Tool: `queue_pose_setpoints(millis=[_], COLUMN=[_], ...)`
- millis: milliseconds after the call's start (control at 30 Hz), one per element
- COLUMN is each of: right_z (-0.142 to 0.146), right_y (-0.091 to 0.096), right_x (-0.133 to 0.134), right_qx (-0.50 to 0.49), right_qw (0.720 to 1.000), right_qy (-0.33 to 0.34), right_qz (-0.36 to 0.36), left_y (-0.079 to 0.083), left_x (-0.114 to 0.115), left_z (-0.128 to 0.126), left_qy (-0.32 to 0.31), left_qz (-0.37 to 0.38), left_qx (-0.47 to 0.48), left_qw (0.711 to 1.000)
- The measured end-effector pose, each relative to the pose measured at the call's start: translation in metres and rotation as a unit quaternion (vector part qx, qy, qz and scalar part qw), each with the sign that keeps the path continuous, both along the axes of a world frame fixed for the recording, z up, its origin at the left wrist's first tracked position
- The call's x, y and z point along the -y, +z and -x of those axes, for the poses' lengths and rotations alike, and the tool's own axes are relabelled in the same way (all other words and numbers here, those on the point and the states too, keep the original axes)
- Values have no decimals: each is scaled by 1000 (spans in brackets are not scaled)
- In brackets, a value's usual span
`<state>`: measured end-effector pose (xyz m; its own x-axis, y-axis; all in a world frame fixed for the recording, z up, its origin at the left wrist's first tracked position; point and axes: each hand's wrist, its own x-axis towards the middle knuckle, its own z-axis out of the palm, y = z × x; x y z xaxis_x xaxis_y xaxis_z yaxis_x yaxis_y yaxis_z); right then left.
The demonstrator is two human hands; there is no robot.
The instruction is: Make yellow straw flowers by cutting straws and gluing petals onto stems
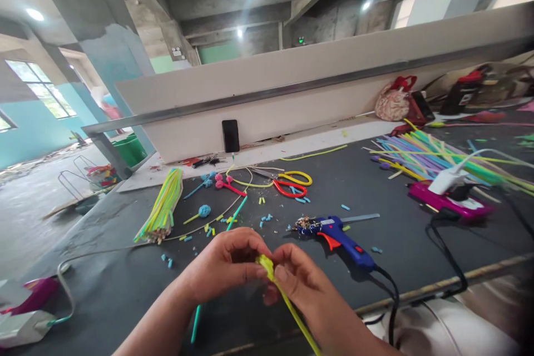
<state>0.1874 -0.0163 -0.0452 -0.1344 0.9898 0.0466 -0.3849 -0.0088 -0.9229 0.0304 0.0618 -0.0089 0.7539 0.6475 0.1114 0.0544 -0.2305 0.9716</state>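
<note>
Both hands meet above the near part of the dark table. A yellow pipe cleaner [297, 316] is bunched into a small lump at its top end, and its long tail runs down past my right wrist. My left hand [233, 264] pinches the lump between thumb and fingers. Just below it, my right hand [298, 278] grips the same pipe cleaner, fingers curled. A teal pipe cleaner [196, 322] lies on the table, partly hidden beneath my left hand. To the right rests a blue glue gun [344, 236] with an orange trigger and a clear glue stick in its back.
Scissors [292, 184] with red and yellow handles lie beyond my hands. A yellow-green pipe cleaner bundle [162, 206] is at left, a blue pompom piece [204, 211] near it. A phone [231, 136] leans on the partition. A purple power strip [453, 200] sits right, before loose pipe cleaners [438, 150].
</note>
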Motion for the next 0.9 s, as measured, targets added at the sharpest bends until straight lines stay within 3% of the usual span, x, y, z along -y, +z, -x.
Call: queue_pose_setpoints(millis=[133,367,500,733,900], right_z=[4,7,5,2,0], right_y=[-3,-11,-11,-11,-11], right_x=[-3,-2,-1,0,1], right_qx=[-19,-22,52,147,259], right_qw=[999,999,997,987,959], right_qy=[-15,-21,-47,-59,-92], right_qz=[28,-12,-19,-31,-60], left_y=[-7,-11,-11,-12,-14], left_x=[0,2,3,4,3], left_z=[-2,-3,-5,-8,-6], left_qy=[-3,21,34,42,31], left_qz=[17,-18,-35,75,107], left_qx=[22,9,-11,18,37], left_qw=[1000,1000,999,996,993])
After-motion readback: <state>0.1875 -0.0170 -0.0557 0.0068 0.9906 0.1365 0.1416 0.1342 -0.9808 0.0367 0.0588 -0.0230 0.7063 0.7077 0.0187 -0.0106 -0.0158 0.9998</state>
